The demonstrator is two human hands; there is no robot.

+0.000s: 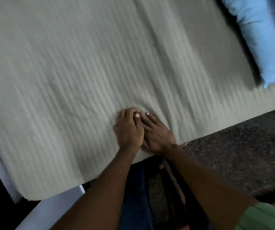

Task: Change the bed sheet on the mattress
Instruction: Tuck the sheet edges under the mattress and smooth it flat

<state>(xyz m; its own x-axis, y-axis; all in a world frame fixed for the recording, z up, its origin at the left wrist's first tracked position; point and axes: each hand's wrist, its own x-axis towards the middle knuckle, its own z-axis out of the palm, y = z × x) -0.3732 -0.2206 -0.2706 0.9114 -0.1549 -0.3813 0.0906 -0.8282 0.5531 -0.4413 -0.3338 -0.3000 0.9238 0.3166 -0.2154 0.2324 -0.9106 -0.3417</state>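
One pale ribbed bed sheet (87, 67), lightly rippled, spread flat; we press our left hand (129, 128) and right hand (156, 133) on it, fingers extended and touching, near its front edge.

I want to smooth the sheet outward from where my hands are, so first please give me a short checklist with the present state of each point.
1. Both hands on the sheet: ok, left hand and right hand rest side by side near the bed's near edge.
2. Fingers flat: cannot tell, blurred.
3. Sheet smooth: not ok, long ripples across it.
4. Near left corner covered: ok, sheet hangs over it.
5. Blue pillow out of the way: ok, far right.
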